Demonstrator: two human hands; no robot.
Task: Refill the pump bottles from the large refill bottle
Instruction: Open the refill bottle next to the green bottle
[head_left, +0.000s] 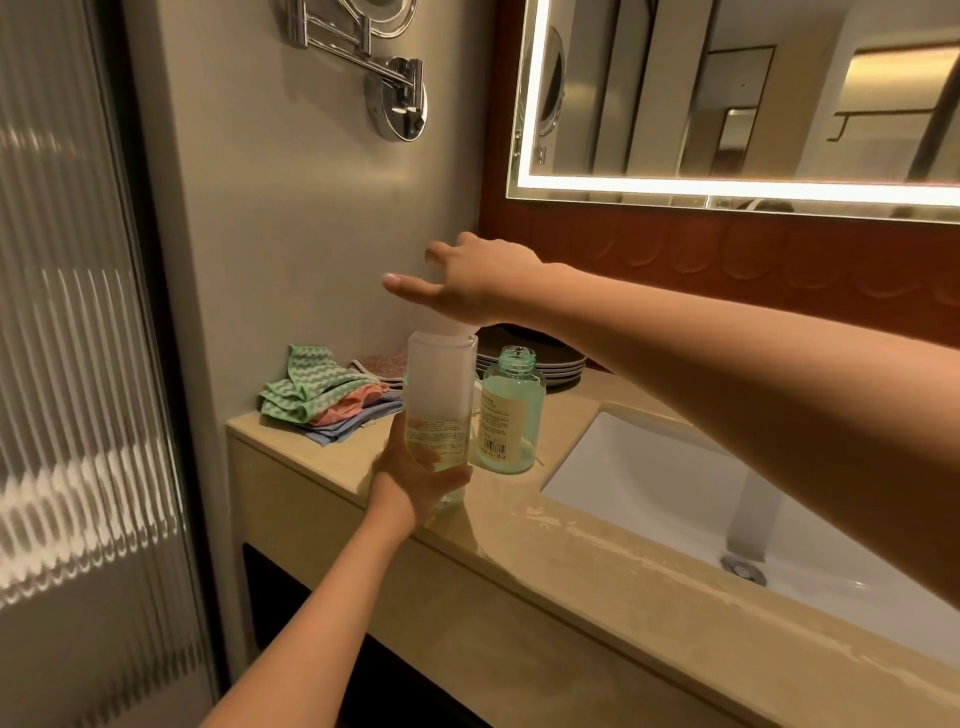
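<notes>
While the tall clear bottle (440, 410) stood near the front edge of the counter (597, 551), toward its left end, its lower part was clasped by the left hand (415, 478), the fingers wrapped around it; a little pale liquid was seen at its bottom, and something white sat at its mouth; the right hand (467, 280) was held just above that white top, fingers spread, nothing pinched; a green bottle (511, 415), uncapped, was set just beside it on the right; folded cloths (322, 400) were piled at the back left corner, dark plates (540, 358) stacked behind, a white sink (675, 488) sunk further right.
</notes>
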